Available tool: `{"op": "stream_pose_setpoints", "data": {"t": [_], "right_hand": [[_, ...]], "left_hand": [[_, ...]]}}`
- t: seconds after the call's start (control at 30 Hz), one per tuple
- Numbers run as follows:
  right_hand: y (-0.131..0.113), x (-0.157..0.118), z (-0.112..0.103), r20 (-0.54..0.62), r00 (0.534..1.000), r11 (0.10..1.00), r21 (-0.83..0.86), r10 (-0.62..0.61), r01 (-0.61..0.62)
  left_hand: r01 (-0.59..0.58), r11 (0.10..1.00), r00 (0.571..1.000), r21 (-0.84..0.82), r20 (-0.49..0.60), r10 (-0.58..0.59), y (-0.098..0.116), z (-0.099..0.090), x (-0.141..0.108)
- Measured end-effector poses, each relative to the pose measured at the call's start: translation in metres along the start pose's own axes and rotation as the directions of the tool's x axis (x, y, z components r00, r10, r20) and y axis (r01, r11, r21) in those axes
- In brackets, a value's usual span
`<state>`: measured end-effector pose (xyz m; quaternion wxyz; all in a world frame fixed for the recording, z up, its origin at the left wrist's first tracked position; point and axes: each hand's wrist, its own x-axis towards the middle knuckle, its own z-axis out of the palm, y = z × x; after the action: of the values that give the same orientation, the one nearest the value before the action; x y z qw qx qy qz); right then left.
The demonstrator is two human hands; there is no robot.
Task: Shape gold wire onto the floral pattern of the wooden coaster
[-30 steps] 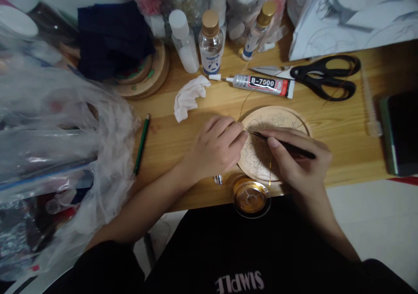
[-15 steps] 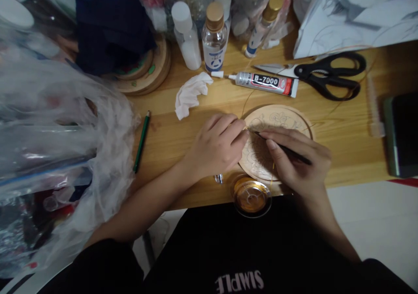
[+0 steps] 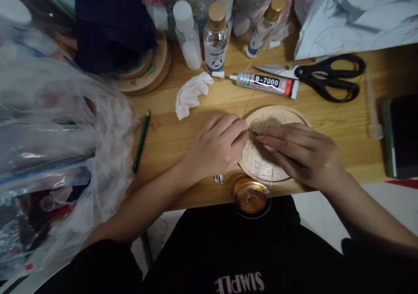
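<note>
A round wooden disc [image 3: 261, 163] with line drawings of flowers lies on the table. My left hand [image 3: 220, 143] rests at its left edge, fingers curled in a pinch on a thin gold wire [image 3: 247, 127] at the fingertips. My right hand [image 3: 303, 152] is over the disc's right side, closed around slim dark tweezers [image 3: 255, 133], mostly hidden by the fingers. Their tip is close to my left fingertips. A clear spool of gold wire [image 3: 251, 197] sits at the table's front edge, just below the disc, with a strand running up toward it.
Behind the disc lie a B-7000 glue tube [image 3: 266, 84], black-handled scissors [image 3: 321, 74] and a crumpled tissue [image 3: 192, 94]. Bottles [image 3: 216, 39] stand at the back. A green pencil [image 3: 141, 141] and plastic bags [image 3: 107, 154] are left; a phone [image 3: 403, 137] is right.
My right hand has turned over more and its forearm has swung outward to the right, so the tweezers' back end is now mostly covered. My left hand has stayed nearly still.
</note>
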<state>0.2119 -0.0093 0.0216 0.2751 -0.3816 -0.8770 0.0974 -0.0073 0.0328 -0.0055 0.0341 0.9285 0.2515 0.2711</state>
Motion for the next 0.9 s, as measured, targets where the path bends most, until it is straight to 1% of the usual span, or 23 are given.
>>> {"op": "stream_pose_setpoints", "data": {"t": [0.1, 0.2, 0.27, 0.43, 0.53, 0.67, 0.73, 0.77, 0.83, 0.9], "right_hand": [[0.007, 0.003, -0.005, 0.048, 0.995, 0.995, -0.03, -0.09, 0.092], [0.013, 0.004, -0.008, 0.116, 0.982, 0.987, -0.051, -0.147, 0.153], [0.018, 0.003, -0.009, 0.16, 0.97, 0.98, -0.058, -0.181, 0.192], [0.024, 0.005, -0.012, 0.22, 0.931, 0.945, -0.082, -0.292, 0.316], [0.022, 0.012, -0.017, 0.276, 0.896, 0.916, -0.101, -0.349, 0.388], [0.019, 0.025, -0.024, 0.348, 0.824, 0.855, -0.102, -0.447, 0.508], [0.021, 0.028, -0.025, 0.369, 0.797, 0.826, -0.12, -0.478, 0.551], [0.022, 0.029, -0.026, 0.369, 0.797, 0.825, -0.124, -0.477, 0.551], [0.024, 0.026, -0.026, 0.357, 0.824, 0.858, -0.101, -0.441, 0.503], [0.025, 0.02, -0.025, 0.314, 0.881, 0.918, -0.064, -0.353, 0.391]], "left_hand": [[-0.001, 1.0, 1.0, -0.01, -0.002, 0.0, 0.0, 0.0, 0.0], [-0.001, 1.0, 1.0, -0.013, 0.003, 0.001, -0.001, 0.0, 0.0], [0.002, 1.0, 1.0, -0.014, 0.005, -0.002, -0.001, 0.0, -0.001], [0.002, 1.0, 1.0, -0.02, 0.008, -0.002, -0.001, 0.0, 0.0], [0.0, 1.0, 1.0, -0.014, 0.006, 0.0, -0.001, 0.0, 0.0], [0.002, 1.0, 1.0, -0.003, -0.01, -0.002, -0.001, 0.002, -0.001], [0.001, 1.0, 1.0, -0.006, -0.004, -0.001, -0.001, 0.003, -0.002], [0.002, 1.0, 1.0, -0.014, 0.004, -0.001, 0.0, 0.003, -0.003], [0.009, 1.0, 1.0, -0.026, 0.017, -0.009, 0.0, 0.003, -0.003], [0.017, 0.999, 1.0, -0.03, 0.025, -0.016, 0.0, 0.003, -0.004]]}}
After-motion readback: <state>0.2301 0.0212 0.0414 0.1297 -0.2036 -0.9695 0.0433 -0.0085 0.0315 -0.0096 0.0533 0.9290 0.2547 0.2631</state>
